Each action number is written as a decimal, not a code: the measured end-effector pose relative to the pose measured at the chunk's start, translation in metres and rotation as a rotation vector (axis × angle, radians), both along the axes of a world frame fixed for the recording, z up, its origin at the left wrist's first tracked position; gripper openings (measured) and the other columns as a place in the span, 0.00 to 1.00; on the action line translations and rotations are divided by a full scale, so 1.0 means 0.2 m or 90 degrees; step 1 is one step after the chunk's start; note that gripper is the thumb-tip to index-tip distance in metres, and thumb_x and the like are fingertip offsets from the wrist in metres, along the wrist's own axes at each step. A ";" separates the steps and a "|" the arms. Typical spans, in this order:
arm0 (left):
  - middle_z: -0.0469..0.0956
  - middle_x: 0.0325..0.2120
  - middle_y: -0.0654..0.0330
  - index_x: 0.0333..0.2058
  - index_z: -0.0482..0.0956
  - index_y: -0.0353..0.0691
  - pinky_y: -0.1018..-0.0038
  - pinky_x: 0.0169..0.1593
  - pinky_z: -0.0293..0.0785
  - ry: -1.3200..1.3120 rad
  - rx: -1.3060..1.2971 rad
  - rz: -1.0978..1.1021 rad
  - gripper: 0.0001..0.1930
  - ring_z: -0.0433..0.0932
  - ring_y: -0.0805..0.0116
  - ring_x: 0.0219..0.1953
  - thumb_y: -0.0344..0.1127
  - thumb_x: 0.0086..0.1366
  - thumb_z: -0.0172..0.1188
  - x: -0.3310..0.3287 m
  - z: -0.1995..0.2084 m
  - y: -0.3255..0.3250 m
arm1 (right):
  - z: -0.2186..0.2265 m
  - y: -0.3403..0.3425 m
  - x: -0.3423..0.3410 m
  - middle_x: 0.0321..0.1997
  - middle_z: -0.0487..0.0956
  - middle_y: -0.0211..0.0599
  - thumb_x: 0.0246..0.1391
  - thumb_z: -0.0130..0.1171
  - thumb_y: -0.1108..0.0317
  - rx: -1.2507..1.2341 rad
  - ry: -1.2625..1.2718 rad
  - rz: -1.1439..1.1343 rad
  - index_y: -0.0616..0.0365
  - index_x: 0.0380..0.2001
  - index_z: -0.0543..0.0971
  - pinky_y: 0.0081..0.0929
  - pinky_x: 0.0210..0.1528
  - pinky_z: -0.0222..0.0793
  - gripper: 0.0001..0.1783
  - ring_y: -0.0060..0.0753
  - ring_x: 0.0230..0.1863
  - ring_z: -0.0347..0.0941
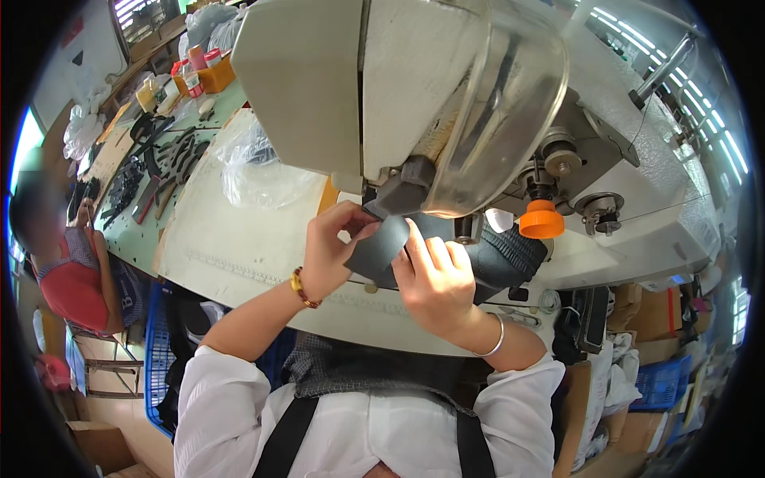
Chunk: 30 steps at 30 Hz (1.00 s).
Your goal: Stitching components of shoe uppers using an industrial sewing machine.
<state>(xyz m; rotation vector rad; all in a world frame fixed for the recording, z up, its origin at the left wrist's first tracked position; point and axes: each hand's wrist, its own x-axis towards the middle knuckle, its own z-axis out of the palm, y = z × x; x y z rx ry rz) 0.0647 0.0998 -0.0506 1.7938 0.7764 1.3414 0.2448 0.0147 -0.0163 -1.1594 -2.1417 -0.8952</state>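
Observation:
Both hands are at a dark grey, smooth, leather-like piece (377, 253) just below the head of a sewing machine (307, 88). My left hand (331, 243) pinches its left edge between thumb and fingers. On the other side my right hand (437, 280) grips the same piece, fingers bent over its upper right edge. The piece is raised and bent between the hands, and its far end is hidden near the needle area. To the right of my right hand lies a bundle of similar dark pieces (510, 259), its edges stacked in ridges.
An orange knob (542, 220) and thread tensioners (599, 213) jut from the machine at right. A clear plastic bag (259, 171) lies on the pale tabletop (215, 231). At left, a person (76, 271) sits by a green table holding dark parts. Blue crates (158, 358) stand below.

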 end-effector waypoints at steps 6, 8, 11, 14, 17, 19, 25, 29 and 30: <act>0.76 0.47 0.50 0.53 0.75 0.39 0.59 0.53 0.72 0.149 0.359 0.158 0.28 0.75 0.52 0.48 0.30 0.54 0.75 -0.01 0.02 0.02 | 0.03 -0.04 -0.05 0.47 0.85 0.50 0.35 0.63 0.72 0.013 -0.002 -0.037 0.68 0.37 0.85 0.33 0.39 0.72 0.20 0.38 0.43 0.77; 0.78 0.44 0.51 0.51 0.77 0.39 0.60 0.50 0.73 0.134 0.291 0.054 0.25 0.77 0.52 0.45 0.28 0.54 0.74 -0.04 0.05 0.04 | 0.05 -0.04 -0.05 0.48 0.86 0.47 0.35 0.64 0.71 0.010 0.001 -0.042 0.68 0.38 0.85 0.31 0.39 0.72 0.21 0.36 0.43 0.77; 0.80 0.40 0.54 0.47 0.81 0.40 0.61 0.47 0.75 0.248 0.350 -0.037 0.21 0.80 0.53 0.44 0.23 0.52 0.70 -0.09 0.09 0.09 | 0.07 -0.05 -0.07 0.48 0.86 0.46 0.37 0.65 0.70 -0.016 -0.003 -0.063 0.66 0.39 0.85 0.29 0.37 0.71 0.20 0.34 0.42 0.77; 0.83 0.41 0.55 0.43 0.85 0.40 0.66 0.42 0.76 0.286 0.504 -0.057 0.21 0.83 0.56 0.42 0.22 0.45 0.69 -0.11 0.11 0.12 | 0.08 -0.07 -0.09 0.48 0.87 0.45 0.40 0.66 0.71 -0.045 -0.003 -0.095 0.63 0.38 0.85 0.29 0.36 0.71 0.17 0.32 0.41 0.78; 0.85 0.43 0.53 0.40 0.85 0.38 0.66 0.36 0.78 0.210 0.381 -0.107 0.19 0.85 0.56 0.38 0.21 0.45 0.68 -0.12 0.13 0.15 | 0.07 -0.07 -0.11 0.44 0.87 0.42 0.43 0.67 0.73 -0.035 0.029 -0.108 0.62 0.36 0.84 0.29 0.36 0.71 0.14 0.31 0.41 0.79; 0.86 0.42 0.51 0.40 0.84 0.37 0.66 0.35 0.78 0.186 0.370 -0.055 0.19 0.85 0.55 0.34 0.20 0.45 0.68 -0.11 0.13 0.18 | 0.07 -0.07 -0.11 0.42 0.87 0.40 0.44 0.67 0.75 -0.032 0.037 -0.123 0.62 0.35 0.84 0.29 0.35 0.71 0.12 0.31 0.41 0.79; 0.86 0.39 0.54 0.37 0.85 0.39 0.67 0.34 0.78 0.273 0.414 -0.138 0.19 0.85 0.56 0.34 0.21 0.42 0.69 -0.15 0.20 0.13 | 0.06 -0.03 -0.08 0.43 0.88 0.40 0.47 0.64 0.73 0.009 0.023 -0.103 0.59 0.37 0.83 0.25 0.28 0.69 0.11 0.25 0.29 0.77; 0.82 0.37 0.60 0.37 0.86 0.40 0.65 0.35 0.77 0.338 0.472 -0.110 0.18 0.84 0.61 0.41 0.23 0.43 0.69 -0.13 0.23 0.11 | 0.06 -0.02 -0.07 0.48 0.89 0.42 0.50 0.62 0.72 0.032 0.000 -0.103 0.59 0.38 0.83 0.21 0.26 0.68 0.11 0.21 0.22 0.75; 0.82 0.38 0.60 0.36 0.86 0.40 0.65 0.36 0.77 0.329 0.469 -0.110 0.17 0.84 0.61 0.41 0.23 0.43 0.69 -0.13 0.24 0.11 | 0.05 -0.03 -0.07 0.49 0.89 0.41 0.50 0.62 0.72 0.029 -0.010 -0.114 0.59 0.38 0.83 0.17 0.26 0.67 0.11 0.19 0.20 0.73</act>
